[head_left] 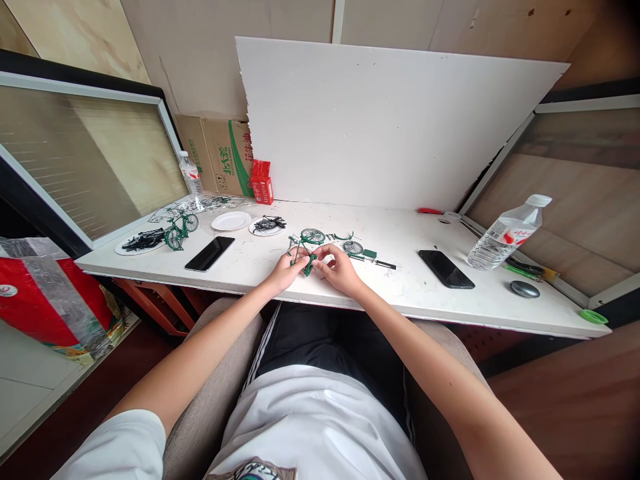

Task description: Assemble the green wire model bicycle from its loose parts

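Observation:
A partly built green model bicycle [303, 248] lies on the white table [390, 280] in front of me. My left hand [287, 269] is closed on its frame from the left. My right hand [339, 268] pinches a part of the same frame from the right, fingers pressed together. One green wheel [313, 235] sticks up behind my fingers. A loose wheel [353, 247] and a small screwdriver [381, 263] lie just right of my right hand.
A finished green bicycle [180, 227], plates of black parts [143, 241] [267, 225] and an empty plate [231, 221] sit at left. Two phones [210, 253] [446, 269], a water bottle [507, 233], a red box [262, 182] and a white board [380, 127] surround me.

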`<state>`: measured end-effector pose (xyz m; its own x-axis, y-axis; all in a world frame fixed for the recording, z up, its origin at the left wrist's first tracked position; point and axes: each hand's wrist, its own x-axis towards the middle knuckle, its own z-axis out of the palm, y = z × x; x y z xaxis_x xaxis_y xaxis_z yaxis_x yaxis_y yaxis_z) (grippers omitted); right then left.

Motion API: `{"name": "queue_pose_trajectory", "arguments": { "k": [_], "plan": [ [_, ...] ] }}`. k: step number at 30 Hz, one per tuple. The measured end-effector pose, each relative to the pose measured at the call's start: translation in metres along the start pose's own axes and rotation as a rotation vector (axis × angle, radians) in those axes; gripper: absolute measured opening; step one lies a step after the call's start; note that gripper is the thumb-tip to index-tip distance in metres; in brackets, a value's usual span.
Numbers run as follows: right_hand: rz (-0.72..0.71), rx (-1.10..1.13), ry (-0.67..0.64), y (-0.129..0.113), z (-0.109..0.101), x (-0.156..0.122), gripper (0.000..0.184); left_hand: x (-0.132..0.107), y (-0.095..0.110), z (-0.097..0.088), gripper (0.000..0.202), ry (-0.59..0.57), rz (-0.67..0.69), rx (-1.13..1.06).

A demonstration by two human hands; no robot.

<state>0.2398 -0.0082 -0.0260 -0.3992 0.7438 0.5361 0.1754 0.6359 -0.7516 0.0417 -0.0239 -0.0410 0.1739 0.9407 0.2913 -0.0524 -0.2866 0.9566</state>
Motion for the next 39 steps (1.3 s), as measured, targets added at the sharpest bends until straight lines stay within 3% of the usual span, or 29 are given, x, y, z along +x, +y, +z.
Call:
{"name": "queue_pose_trajectory", "arguments": {
  "k": [13,20,39],
  "plan": [
    [-0.011,-0.003,0.017,0.002,0.000,0.000,0.027,-0.003,-0.001,-0.001,0.039,0.023,-0.005,0.086],
    [0.002,-0.010,0.001,0.002,0.000,0.000,0.030,-0.002,0.004,-0.002,0.045,-0.020,-0.029,-0.002],
    [0.156,0.203,-0.096,-0.002,-0.001,-0.001,0.034,-0.011,0.020,0.003,0.056,-0.011,-0.122,-0.025]
  ]
}}
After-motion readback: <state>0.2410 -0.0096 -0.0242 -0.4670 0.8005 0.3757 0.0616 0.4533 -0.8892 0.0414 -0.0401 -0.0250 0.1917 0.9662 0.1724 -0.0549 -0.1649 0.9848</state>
